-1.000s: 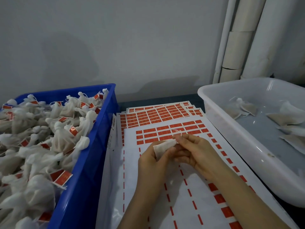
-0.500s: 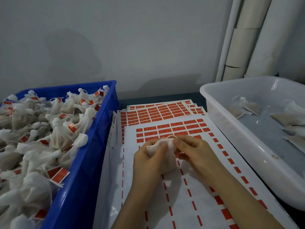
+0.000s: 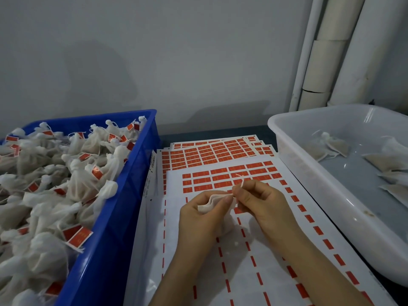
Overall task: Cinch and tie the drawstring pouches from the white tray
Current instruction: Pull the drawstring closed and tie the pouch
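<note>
Counter (image 3: pixel 212 132) under red label sheets (image 3: pixel 220 151). Grip, left hand (image 3: pixel 198 217): clenched on one pouch (image 3: pixel 212 203), mouth gathered. Grip, right hand (image 3: pixel 258 199): pinching its drawstring (image 3: pixel 241 184), seemingly unknotted. White tray (image 3: pixel 309 173), right: several loose pouches (image 3: pixel 331 146) remaining. Blue crate (image 3: pixel 123 217), left: heaped with tied pouches (image 3: pixel 77 184).

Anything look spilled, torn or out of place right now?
Only a small brown smudge on the rim of the white tray. Otherwise normal: left hand holds the pouch, right hand pinches its string.
</note>
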A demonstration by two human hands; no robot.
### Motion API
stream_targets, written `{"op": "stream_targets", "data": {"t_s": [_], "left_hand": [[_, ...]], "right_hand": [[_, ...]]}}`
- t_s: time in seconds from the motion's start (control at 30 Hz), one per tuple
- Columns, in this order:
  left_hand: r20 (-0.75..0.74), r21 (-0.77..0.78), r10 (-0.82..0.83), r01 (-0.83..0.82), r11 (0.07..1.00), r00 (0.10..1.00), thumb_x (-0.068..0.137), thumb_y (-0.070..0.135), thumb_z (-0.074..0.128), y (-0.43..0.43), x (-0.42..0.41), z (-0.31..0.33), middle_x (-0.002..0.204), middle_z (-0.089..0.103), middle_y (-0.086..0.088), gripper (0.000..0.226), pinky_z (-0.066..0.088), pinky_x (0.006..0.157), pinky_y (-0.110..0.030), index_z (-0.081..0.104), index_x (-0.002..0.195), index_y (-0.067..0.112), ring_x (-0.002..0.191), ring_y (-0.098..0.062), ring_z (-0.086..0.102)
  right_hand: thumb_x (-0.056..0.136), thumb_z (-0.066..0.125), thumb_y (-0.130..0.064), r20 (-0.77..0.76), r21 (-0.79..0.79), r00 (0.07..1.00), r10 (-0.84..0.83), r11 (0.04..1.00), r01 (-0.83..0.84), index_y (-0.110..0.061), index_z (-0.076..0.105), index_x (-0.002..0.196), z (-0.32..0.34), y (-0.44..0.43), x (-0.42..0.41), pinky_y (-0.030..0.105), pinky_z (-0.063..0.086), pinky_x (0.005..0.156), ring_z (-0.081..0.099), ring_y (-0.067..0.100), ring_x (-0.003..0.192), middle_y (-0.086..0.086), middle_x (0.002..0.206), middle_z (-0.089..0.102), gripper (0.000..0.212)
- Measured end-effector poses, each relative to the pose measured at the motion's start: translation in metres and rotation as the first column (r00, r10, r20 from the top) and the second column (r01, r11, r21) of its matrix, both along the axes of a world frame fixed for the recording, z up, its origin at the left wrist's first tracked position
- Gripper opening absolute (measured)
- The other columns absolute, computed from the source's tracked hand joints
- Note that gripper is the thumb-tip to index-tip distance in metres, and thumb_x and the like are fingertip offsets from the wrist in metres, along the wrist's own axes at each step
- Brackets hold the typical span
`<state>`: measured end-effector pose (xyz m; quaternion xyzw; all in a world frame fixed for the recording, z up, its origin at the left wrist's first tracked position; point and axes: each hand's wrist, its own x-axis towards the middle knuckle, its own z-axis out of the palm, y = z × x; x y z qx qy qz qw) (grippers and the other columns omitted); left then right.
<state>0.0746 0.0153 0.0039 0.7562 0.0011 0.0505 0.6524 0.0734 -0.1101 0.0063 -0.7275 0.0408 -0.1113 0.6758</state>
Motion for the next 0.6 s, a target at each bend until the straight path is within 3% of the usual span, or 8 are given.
{"op": "stream_targets", "data": {"t_s": [0.1,0.23,0.33,0.43,0.6], "left_hand": [[-0.025,-0.010,0.047,-0.047,0.999,0.999,0.076,0.039,0.072,-0.0005,-0.0004,-0.0012,0.069,0.063,0.029,0.010,0.041,0.046,-0.002,0.062,0.075,0.037,0.073,-0.002,0.062],[-0.023,-0.021,0.033,-0.033,0.999,0.999,0.079,0.036,0.071,-0.0014,-0.0020,-0.0002,0.075,0.060,0.037,0.008,0.042,0.047,-0.002,0.064,0.075,0.034,0.076,-0.002,0.061],[-0.001,-0.045,-0.003,0.003,0.999,1.000,0.079,0.034,0.070,-0.0007,-0.0027,0.0017,0.076,0.060,0.041,0.006,0.042,0.048,-0.001,0.065,0.077,0.037,0.083,0.015,0.056],[0.025,-0.058,-0.031,0.032,0.998,0.999,0.077,0.034,0.071,0.0000,-0.0029,0.0039,0.075,0.061,0.040,0.005,0.040,0.052,0.003,0.067,0.075,0.036,0.082,0.022,0.053],[0.034,-0.032,-0.013,0.014,0.999,0.999,0.075,0.038,0.070,0.0014,-0.0025,0.0040,0.074,0.062,0.038,0.007,0.037,0.052,0.005,0.070,0.072,0.032,0.083,0.022,0.052]], "right_hand": [[0.054,0.062,-0.053,0.005,0.075,1.000,0.006,0.997,-0.007,-0.028,0.066,0.080,0.0010,0.0012,-0.0015,0.020,0.054,0.067,0.068,0.010,0.076,-0.015,0.077,0.070,0.036],[0.052,0.068,-0.041,-0.001,0.257,0.999,0.049,0.965,-0.047,-0.020,0.068,0.087,0.0025,0.0032,-0.0021,0.023,0.055,0.068,0.070,0.017,0.080,-0.004,0.083,0.073,0.041],[0.057,0.069,-0.030,0.003,0.356,0.997,0.080,0.931,-0.076,-0.014,0.067,0.092,0.0039,0.0027,-0.0028,0.026,0.056,0.070,0.070,0.022,0.082,0.001,0.087,0.073,0.038],[0.058,0.068,-0.032,0.009,0.311,0.997,0.075,0.948,-0.074,-0.018,0.066,0.090,0.0046,0.0023,-0.0031,0.027,0.056,0.072,0.070,0.020,0.082,-0.003,0.085,0.073,0.034],[0.059,0.064,-0.043,0.036,0.082,0.998,0.049,0.995,-0.052,-0.025,0.064,0.085,0.0052,0.0006,-0.0053,0.019,0.054,0.069,0.068,0.005,0.081,-0.018,0.082,0.070,0.032]]}}
